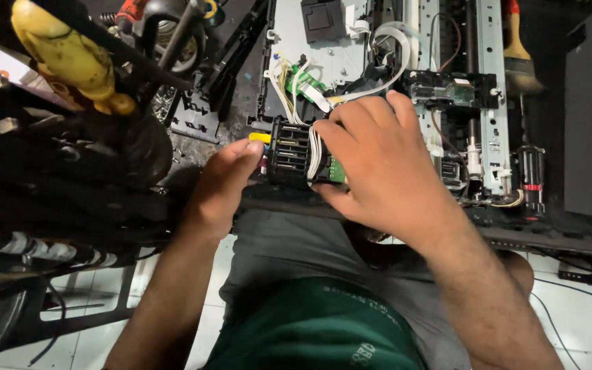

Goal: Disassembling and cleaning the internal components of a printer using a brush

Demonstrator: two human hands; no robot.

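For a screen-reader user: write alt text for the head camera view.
Seen from above, a person's left hand and right hand hold a black slotted printer carriage with a yellow tab and white ribbon cable. Behind lies an opened printer chassis with metal rails and wiring.

right hand (378,161) covers most of the small black slotted plastic carriage block (289,152) and its green circuit board (337,171); left fingertips (244,154) hide its near-left corner. yellow-handled tool (70,58) blurred, cut off at top edge
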